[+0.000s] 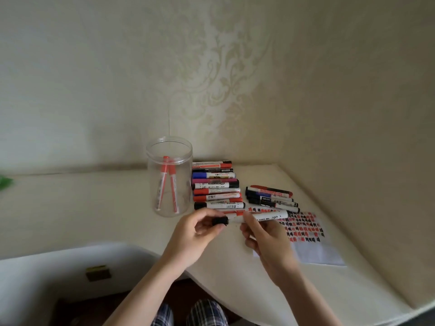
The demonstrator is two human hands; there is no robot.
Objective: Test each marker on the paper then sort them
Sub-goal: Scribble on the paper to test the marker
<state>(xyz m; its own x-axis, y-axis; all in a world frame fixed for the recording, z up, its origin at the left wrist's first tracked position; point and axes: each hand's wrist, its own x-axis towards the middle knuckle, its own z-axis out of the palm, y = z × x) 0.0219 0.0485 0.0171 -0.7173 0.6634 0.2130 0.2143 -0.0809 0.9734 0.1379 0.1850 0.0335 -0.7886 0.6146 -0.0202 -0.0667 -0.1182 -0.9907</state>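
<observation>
I hold a white marker [263, 217] level above the table edge. My left hand [202, 228] pinches its black cap [220, 221] at the left end, and my right hand [266, 234] grips the barrel. Behind it lies a row of several markers [215, 184] with red, black, blue and purple caps. A second, smaller group of markers [271, 198] lies to the right. The paper [313, 241], covered in red and black test marks, lies under and right of my right hand. A clear jar [169, 177] at the left holds two red markers.
The cream table [94, 208] meets the patterned wall at the back and right. Its curved front edge runs below my arms. A small brown and yellow block [98, 272] sits on the white surface at lower left. Something green [4, 182] shows at the far left.
</observation>
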